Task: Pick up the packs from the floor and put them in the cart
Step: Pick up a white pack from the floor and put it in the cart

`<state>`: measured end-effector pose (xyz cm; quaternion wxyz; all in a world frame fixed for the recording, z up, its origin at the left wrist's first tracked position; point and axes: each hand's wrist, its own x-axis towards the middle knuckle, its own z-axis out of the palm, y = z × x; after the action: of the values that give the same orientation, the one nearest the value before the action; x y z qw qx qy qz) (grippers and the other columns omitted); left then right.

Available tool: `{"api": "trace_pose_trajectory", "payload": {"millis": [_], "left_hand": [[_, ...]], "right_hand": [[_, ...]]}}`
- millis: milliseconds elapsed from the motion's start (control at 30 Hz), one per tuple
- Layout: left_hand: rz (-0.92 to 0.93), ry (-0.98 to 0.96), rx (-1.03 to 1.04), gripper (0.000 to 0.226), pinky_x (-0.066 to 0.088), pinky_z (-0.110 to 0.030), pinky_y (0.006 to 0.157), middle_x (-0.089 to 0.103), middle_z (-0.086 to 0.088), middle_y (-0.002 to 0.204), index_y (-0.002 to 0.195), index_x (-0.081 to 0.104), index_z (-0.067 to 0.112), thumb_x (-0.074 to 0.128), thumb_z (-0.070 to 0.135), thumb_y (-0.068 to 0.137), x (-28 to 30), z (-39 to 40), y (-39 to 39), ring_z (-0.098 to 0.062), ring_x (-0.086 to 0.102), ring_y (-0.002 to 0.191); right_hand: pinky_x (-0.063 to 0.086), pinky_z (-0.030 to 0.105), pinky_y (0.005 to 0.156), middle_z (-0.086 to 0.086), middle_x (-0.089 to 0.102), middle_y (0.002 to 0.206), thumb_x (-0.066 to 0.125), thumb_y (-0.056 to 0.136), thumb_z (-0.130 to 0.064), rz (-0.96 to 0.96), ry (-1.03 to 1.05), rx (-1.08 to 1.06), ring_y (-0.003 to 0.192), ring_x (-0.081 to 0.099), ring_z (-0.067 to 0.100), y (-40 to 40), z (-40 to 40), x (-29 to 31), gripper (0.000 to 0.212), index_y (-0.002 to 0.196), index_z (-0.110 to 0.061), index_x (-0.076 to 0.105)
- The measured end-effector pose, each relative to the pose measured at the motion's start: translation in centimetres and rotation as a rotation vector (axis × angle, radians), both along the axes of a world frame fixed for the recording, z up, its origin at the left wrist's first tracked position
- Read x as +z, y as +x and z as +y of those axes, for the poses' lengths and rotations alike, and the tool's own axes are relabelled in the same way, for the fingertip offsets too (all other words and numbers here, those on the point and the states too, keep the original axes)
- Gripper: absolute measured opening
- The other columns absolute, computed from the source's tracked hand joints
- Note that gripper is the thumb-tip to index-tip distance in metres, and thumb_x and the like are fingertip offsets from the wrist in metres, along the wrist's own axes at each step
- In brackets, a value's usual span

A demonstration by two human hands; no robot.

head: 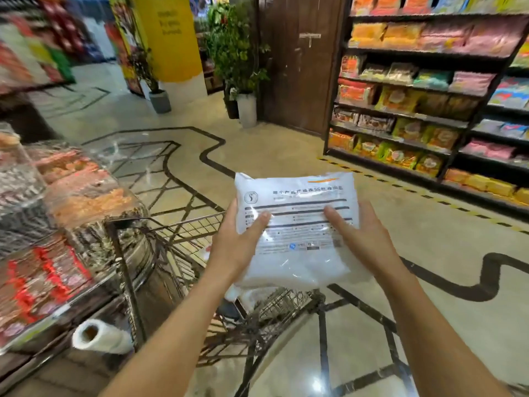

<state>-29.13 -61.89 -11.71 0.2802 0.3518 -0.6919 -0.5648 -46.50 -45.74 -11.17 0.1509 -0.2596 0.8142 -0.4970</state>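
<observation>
Head view: both hands raised in front, clamped on one white pack (297, 227) held up in the air over the wire cart (197, 233). Left hand (237, 242) grips the pack's left edge, thumb lying across the printed face, fingers hidden behind. Right hand (363, 239) grips the right edge the same way, thumb on top, fingers behind. Hands are apart, one on each side of the pack. Pack is clear/white plastic with dark printed lines and small text, an orange streak near the top edge, tilted slightly toward the camera. It is off the floor and above the cart's basket, not resting in it.

Inside the cart, just under the held pack, something white and plastic shows (243, 296); cannot tell exactly what it is. Cart sits on a glossy tiled floor (286, 150) with black line patterns.

Left side: display case (57, 219) with wrapped goods under clear plastic, blurred. A roll of white plastic bags (98, 336) hangs low beside it, near the cart's corner post.

Right side: store shelves (415, 90) stocked with colourful snack packets. Back: brown wooden door (297, 61), potted plants (243, 64), yellow pillar (171, 38).
</observation>
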Motion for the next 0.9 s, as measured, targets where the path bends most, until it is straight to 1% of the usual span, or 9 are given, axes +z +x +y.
{"api": "trace_pose_trajectory", "payload": {"millis": [133,233,400,467,500,567,633,800,900], "left_hand": [[-0.003,0.019,0.032,0.074,0.055,-0.048,0.098,0.067,0.016,0.133,0.146,0.043,0.051,0.067,0.071,0.079,-3.0,-6.1,-3.8,-0.018,0.066,0.119],[0.009,0.063,0.070,0.065,0.059,-0.035,0.081,0.071,0.014,0.125,0.148,0.040,0.050,0.069,0.054,0.090,-4.8,-10.1,-5.8,-0.014,0.071,0.108],[0.017,0.152,0.147,0.079,0.061,-0.032,0.084,0.068,0.021,0.126,0.155,0.023,0.056,0.069,0.053,0.091,-8.6,-14.7,-7.2,-0.008,0.070,0.109],[-0.008,0.182,0.189,0.084,0.058,-0.044,0.093,0.067,0.023,0.130,0.153,0.019,0.062,0.069,0.064,0.085,-10.5,-16.2,-7.3,-0.014,0.068,0.117],[-0.025,0.196,0.207,0.086,0.056,-0.051,0.096,0.065,0.022,0.133,0.152,0.019,0.064,0.068,0.069,0.081,-11.4,-16.8,-7.4,-0.017,0.066,0.120],[-0.030,0.234,0.238,0.086,0.053,-0.054,0.100,0.064,0.019,0.136,0.152,0.022,0.061,0.069,0.070,0.080,-13.4,-17.8,-7.3,-0.017,0.064,0.122],[-0.034,0.282,0.284,0.085,0.051,-0.053,0.104,0.062,0.018,0.140,0.153,0.025,0.059,0.069,0.069,0.080,-15.3,-18.5,-7.3,-0.014,0.062,0.125],[-0.049,0.421,0.412,0.084,0.053,-0.050,0.102,0.067,0.018,0.134,0.150,0.031,0.060,0.071,0.069,0.076,-20.2,-20.7,-7.5,-0.013,0.064,0.123],[-0.083,0.456,0.524,0.085,0.056,-0.047,0.099,0.072,0.015,0.125,0.151,0.042,0.047,0.079,0.063,0.076,-23.6,-22.6,-8.2,-0.017,0.068,0.119]], "right_hand": [[0.058,0.044,0.090,-0.021,0.070,0.107,0.064,0.089,-0.072,0.008,0.018,0.033,0.093,0.071,0.006,-4.5,-7.0,-2.7,0.057,0.133,-0.039,0.052],[0.060,0.049,0.092,-0.017,0.075,0.104,0.065,0.083,-0.080,0.009,0.029,0.067,0.093,0.074,0.008,-7.1,-12.1,-4.9,0.061,0.129,-0.041,0.054],[0.064,0.051,0.087,-0.013,0.078,0.114,0.065,0.081,-0.082,-0.016,0.058,0.174,0.097,0.078,0.012,-9.8,-18.5,-7.9,0.071,0.138,-0.041,0.054],[0.063,0.051,0.089,-0.012,0.076,0.120,0.063,0.080,-0.085,-0.015,0.090,0.237,0.102,0.077,0.011,-10.2,-20.9,-9.5,0.075,0.140,-0.040,0.054],[0.062,0.050,0.090,-0.013,0.075,0.123,0.061,0.080,-0.087,-0.019,0.101,0.269,0.104,0.076,0.010,-10.4,-21.9,-10.3,0.078,0.142,-0.040,0.052],[0.063,0.048,0.088,-0.014,0.072,0.126,0.058,0.078,-0.090,-0.036,0.133,0.327,0.106,0.074,0.010,-10.6,-23.6,-12.3,0.082,0.144,-0.042,0.047],[0.064,0.043,0.083,-0.015,0.072,0.125,0.056,0.076,-0.093,-0.057,0.158,0.383,0.103,0.074,0.008,-10.8,-25.3,-14.3,0.081,0.140,-0.044,0.046],[0.064,0.053,0.087,-0.023,0.065,0.121,0.052,0.077,-0.094,-0.118,0.204,0.506,0.107,0.072,0.011,-12.2,-30.1,-20.2,0.071,0.135,-0.058,0.037],[0.062,0.048,0.090,-0.026,0.063,0.123,0.053,0.083,-0.088,-0.126,0.235,0.574,0.107,0.070,0.006,-13.1,-32.9,-23.7,0.061,0.134,-0.063,0.031]]}}
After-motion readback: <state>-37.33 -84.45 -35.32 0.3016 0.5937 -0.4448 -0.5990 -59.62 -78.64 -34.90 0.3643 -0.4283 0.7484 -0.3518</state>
